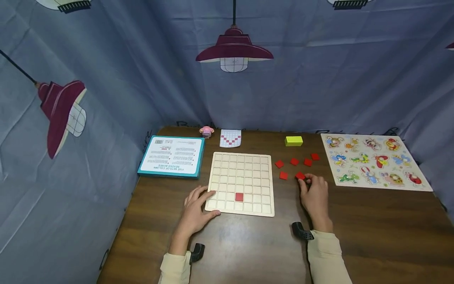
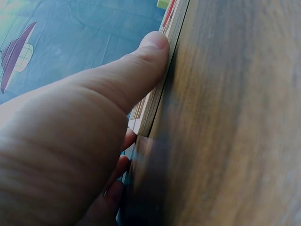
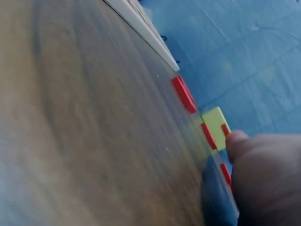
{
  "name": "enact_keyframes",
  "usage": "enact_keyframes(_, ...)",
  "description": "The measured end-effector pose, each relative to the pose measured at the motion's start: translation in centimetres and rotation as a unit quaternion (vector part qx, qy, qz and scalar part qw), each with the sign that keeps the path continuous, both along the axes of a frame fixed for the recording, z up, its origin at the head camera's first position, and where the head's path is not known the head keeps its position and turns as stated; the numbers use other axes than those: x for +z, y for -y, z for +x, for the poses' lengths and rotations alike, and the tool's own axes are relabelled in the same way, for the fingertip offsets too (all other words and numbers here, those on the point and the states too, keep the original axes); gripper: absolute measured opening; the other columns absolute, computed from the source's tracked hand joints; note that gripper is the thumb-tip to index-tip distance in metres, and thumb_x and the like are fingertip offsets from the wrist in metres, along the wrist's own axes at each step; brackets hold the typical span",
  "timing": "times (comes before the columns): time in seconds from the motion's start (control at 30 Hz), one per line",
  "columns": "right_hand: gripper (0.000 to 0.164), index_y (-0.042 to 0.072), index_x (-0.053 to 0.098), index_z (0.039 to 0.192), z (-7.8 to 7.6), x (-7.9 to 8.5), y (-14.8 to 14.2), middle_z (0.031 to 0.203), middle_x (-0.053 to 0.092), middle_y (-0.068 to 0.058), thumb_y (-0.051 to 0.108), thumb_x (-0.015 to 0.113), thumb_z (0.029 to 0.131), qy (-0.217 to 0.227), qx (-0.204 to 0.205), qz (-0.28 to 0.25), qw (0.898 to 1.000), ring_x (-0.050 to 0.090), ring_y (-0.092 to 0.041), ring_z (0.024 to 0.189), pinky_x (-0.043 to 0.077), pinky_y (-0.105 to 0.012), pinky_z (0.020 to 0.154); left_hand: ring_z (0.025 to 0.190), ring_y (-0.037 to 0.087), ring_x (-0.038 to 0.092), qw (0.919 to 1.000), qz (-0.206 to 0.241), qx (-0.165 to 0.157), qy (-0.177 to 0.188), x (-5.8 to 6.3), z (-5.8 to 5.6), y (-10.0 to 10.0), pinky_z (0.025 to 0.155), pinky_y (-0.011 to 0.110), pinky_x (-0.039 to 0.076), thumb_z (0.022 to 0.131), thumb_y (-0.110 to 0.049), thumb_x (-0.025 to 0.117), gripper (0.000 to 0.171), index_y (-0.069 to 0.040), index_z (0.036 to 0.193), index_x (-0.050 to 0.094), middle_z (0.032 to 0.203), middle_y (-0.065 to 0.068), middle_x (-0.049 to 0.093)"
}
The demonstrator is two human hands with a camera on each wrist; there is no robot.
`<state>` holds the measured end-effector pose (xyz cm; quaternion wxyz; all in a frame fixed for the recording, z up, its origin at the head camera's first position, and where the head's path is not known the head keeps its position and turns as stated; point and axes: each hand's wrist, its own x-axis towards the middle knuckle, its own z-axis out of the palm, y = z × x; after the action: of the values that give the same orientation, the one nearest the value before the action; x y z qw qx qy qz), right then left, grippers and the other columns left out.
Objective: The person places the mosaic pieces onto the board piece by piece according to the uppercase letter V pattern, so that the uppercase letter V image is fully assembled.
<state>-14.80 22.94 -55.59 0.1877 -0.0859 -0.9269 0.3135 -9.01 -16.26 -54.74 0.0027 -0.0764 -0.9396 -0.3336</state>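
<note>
A pale gridded board (image 1: 213, 157) lies on the table, one red square tile (image 1: 239, 197) in a cell of its lower part. My left hand (image 1: 194, 211) rests at the board's near left corner, fingers spread, forefinger over the left side and thumb on the near edge. In the left wrist view, the thumb (image 2: 153, 44) presses against the board's edge (image 2: 150, 110). To the right of the board, my right hand (image 1: 315, 197) pinches a red tile (image 1: 300, 175) between thumb and forefinger. Several loose red tiles (image 1: 283, 175) lie just beyond and left of it.
Behind the board lies a small grid card (image 1: 230, 139) with a red zigzag, beside a pink figurine (image 1: 206, 131). A teal-edged box (image 1: 172, 156) sits at left. A yellow block (image 1: 293, 141) stands at the back, and an insect picture board (image 1: 376, 161) lies at right.
</note>
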Motion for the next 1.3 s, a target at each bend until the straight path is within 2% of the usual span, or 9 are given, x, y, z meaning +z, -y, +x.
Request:
enact_keyframes(0.17, 0.028, -0.01, 0.064, 0.114, 0.3, 0.3, 2.0, 0.092, 0.057, -0.023, 0.008, 0.072, 0.094, -0.039, 0.045, -0.001, 0.998, 0.049, -0.041, 0.093, 0.038, -0.051, 0.082, 0.15, 0.034, 0.033, 0.9999, 0.002, 0.004, 0.011, 0.2, 0.1, 0.1, 0.119, 0.063, 0.025, 0.078, -0.045, 0.086, 0.068, -0.024, 0.139, 0.063, 0.155, 0.006, 0.048)
enact_keyframes(0.33, 0.029, -0.006, 0.065, 0.113, 0.8, 0.9, 5.5, 0.093, 0.059, -0.02, 0.008, 0.077, 0.09, -0.06, 0.111, 0.008, 0.992, 0.05, -0.035, 0.089, 0.04, -0.045, 0.076, 0.15, 0.034, 0.033, 0.9999, 0.01, -0.001, 0.012, 0.3, 0.2, 0.1, 0.12, 0.062, 0.024, 0.079, -0.044, 0.086, 0.068, -0.023, 0.14, 0.063, 0.155, 0.007, 0.048)
enact_keyframes(0.57, 0.029, 0.0, 0.067, 0.107, 1.2, 1.3, 10.8, 0.086, 0.058, -0.012, 0.011, 0.082, 0.085, -0.082, 0.206, 0.021, 0.975, 0.049, -0.025, 0.083, 0.041, -0.038, 0.074, 0.15, 0.035, 0.033, 0.9999, 0.007, 0.0, 0.01, 0.3, 0.2, 0.0, 0.119, 0.064, 0.026, 0.079, -0.044, 0.086, 0.068, -0.023, 0.139, 0.063, 0.155, 0.007, 0.048)
enact_keyframes(0.73, 0.025, 0.003, 0.068, 0.107, 1.5, 1.4, 13.9, 0.085, 0.058, -0.006, 0.014, 0.08, 0.088, -0.076, 0.259, 0.037, 0.962, 0.051, -0.022, 0.083, 0.044, -0.035, 0.075, 0.15, 0.034, 0.032, 0.9999, 0.002, 0.002, 0.015, 0.0, 0.4, 0.1, 0.118, 0.063, 0.026, 0.079, -0.045, 0.086, 0.068, -0.023, 0.139, 0.063, 0.155, 0.007, 0.047)
enact_keyframes(0.83, 0.024, 0.005, 0.069, 0.109, 1.5, 1.4, 15.3, 0.088, 0.058, -0.003, 0.018, 0.078, 0.09, -0.046, 0.276, 0.051, 0.959, 0.051, -0.02, 0.085, 0.046, -0.034, 0.075, 0.151, 0.033, 0.031, 0.9997, -0.001, 0.005, 0.023, 0.1, 0.6, 0.2, 0.12, 0.063, 0.024, 0.079, -0.046, 0.086, 0.069, -0.024, 0.14, 0.063, 0.156, 0.005, 0.047)
enact_keyframes(0.97, 0.024, 0.006, 0.07, 0.11, 1.3, 1.5, 16.3, 0.088, 0.057, -0.002, 0.019, 0.078, 0.091, -0.01, 0.277, 0.071, 0.958, 0.049, -0.018, 0.084, 0.045, -0.032, 0.075, 0.151, 0.033, 0.031, 0.9996, -0.003, 0.002, 0.027, 0.2, 0.5, 0.1, 0.121, 0.063, 0.024, 0.08, -0.048, 0.085, 0.07, -0.025, 0.141, 0.062, 0.157, 0.005, 0.046)
enact_keyframes(1.3, 0.022, 0.007, 0.071, 0.108, 0.8, 1.5, 17.0, 0.089, 0.058, -0.001, 0.021, 0.076, 0.092, 0.018, 0.267, 0.098, 0.958, 0.051, -0.019, 0.085, 0.046, -0.034, 0.075, 0.151, 0.034, 0.032, 0.9998, 0.002, -0.002, 0.022, 0.3, 0.2, -0.3, 0.12, 0.062, 0.024, 0.079, -0.048, 0.085, 0.07, -0.024, 0.14, 0.063, 0.156, 0.007, 0.046)
